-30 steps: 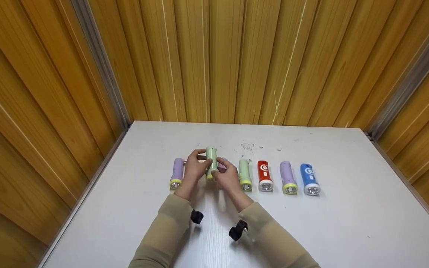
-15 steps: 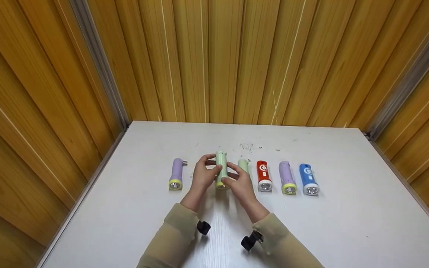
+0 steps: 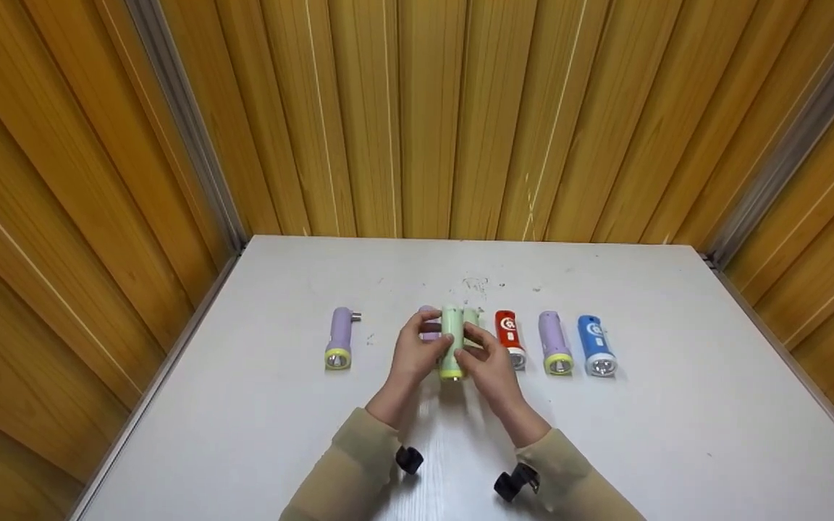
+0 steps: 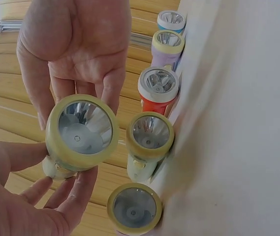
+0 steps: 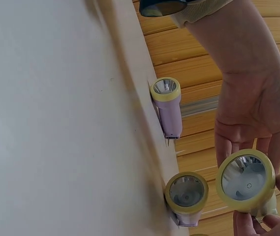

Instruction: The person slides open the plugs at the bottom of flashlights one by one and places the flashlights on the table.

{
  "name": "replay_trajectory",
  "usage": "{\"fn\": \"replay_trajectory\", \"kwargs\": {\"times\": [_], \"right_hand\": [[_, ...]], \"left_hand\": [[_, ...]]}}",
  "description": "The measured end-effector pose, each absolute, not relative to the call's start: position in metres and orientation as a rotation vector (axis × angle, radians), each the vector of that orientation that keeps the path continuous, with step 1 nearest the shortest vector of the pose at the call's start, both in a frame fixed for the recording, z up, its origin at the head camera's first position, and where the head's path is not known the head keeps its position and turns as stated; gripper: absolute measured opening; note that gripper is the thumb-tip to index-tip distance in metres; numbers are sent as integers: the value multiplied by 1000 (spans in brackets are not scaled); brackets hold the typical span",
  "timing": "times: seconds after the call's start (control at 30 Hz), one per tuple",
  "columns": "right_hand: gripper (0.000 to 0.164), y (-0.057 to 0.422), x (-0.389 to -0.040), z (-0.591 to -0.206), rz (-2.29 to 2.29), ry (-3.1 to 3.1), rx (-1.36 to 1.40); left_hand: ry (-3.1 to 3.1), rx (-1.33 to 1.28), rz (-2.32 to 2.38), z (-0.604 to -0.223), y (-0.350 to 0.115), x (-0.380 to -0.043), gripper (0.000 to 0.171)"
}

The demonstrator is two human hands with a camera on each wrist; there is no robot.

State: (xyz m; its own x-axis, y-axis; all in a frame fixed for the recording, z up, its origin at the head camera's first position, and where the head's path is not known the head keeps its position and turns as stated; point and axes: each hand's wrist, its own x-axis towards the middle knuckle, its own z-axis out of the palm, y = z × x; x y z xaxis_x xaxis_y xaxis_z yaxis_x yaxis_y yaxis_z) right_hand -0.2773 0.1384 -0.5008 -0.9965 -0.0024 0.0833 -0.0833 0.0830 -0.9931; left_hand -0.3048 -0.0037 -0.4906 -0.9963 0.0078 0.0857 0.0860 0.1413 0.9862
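Observation:
A pale green flashlight point(image 3: 452, 354) with a yellow rim is held just above the table by both hands, its lens point(image 4: 85, 129) facing the person. My left hand point(image 3: 415, 356) pinches its left side between thumb and fingers. On the right side, my right hand point(image 3: 491, 367) grips it the same way. Behind the held one, partly hidden, lies a second pale green flashlight point(image 3: 471, 317). A purple flashlight point(image 3: 429, 315) is mostly covered by the left hand; its lens point(image 4: 134, 209) shows in the left wrist view.
Rightward in the row lie a red flashlight point(image 3: 507, 331), a purple flashlight point(image 3: 554, 344) and a blue flashlight point(image 3: 595, 346). Farther left, another purple flashlight point(image 3: 339, 338) has plug prongs sticking out. The white table point(image 3: 279, 434) meets wood-patterned walls point(image 3: 424, 130).
Both hands have carried the pale green flashlight rightward and slightly toward the person, from beside the leftmost purple flashlight to in front of the other pale green one. The flashlights in the row have stayed put.

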Motion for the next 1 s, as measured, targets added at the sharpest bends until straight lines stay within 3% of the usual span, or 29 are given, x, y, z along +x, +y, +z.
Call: {"fn": "replay_trajectory", "kwargs": {"times": [1.0], "right_hand": [[63,146,-270,-514,2113,-2243,111]], "left_hand": [[-2353,-181,-2007,-497,4,-288,50]]}}
